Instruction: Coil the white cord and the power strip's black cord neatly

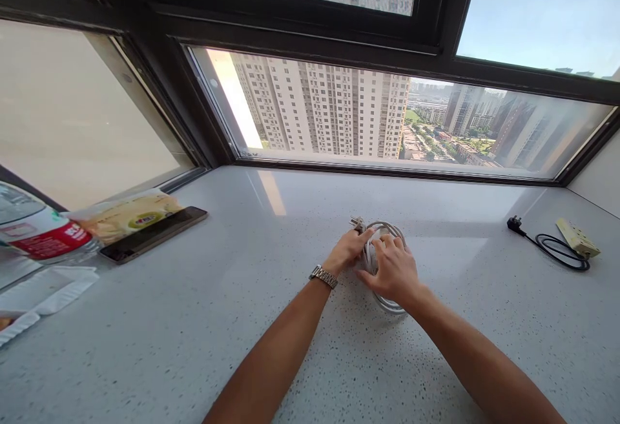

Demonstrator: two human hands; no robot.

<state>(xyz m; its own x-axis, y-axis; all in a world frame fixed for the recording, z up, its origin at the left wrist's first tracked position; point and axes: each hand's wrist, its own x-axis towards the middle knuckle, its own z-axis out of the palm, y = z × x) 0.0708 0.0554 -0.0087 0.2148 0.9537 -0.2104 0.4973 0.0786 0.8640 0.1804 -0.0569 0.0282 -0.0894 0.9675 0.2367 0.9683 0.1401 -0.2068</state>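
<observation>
A coiled white cable [393, 230] with a plug [358, 223] at its far left lies on the speckled grey windowsill counter [271, 321]. My left hand [347, 248], a metal watch on its wrist, grips the coil's left side near the plug, fingers curled. From the near side my right hand [393, 270] rests on top of the coil, fingers bent and pressing on the loops. Part of the coil is hidden under both hands.
At the right, a beige power strip [577, 237] with a black cord [557, 250] and black plug [514, 222]. At the left, a phone [155, 233], a snack packet [126, 215], a water bottle [33, 233] and white packaging [48, 288]. Windows stand behind.
</observation>
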